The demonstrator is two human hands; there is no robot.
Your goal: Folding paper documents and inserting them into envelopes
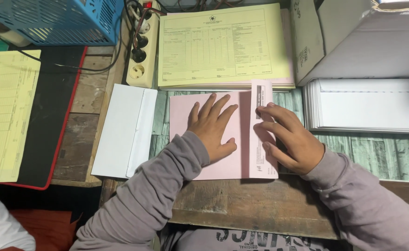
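Grey sleeves reach forward over the worn wooden tabletop (pixel 241 204) edge. Left hand (pixel 212 126) lies flat, fingers spread, pinning a pink sheet (pixel 181 116) in front of the person; right hand (pixel 288 139) presses down its folded right flap (pixel 261 100), fingers together, gripping nothing. If the flat hand slips on the smooth paper, the crease may well run crooked. A white envelope (pixel 121 130) lies just left; yellow forms (pixel 223 46) behind; stacked white envelopes (pixel 367 104) right.
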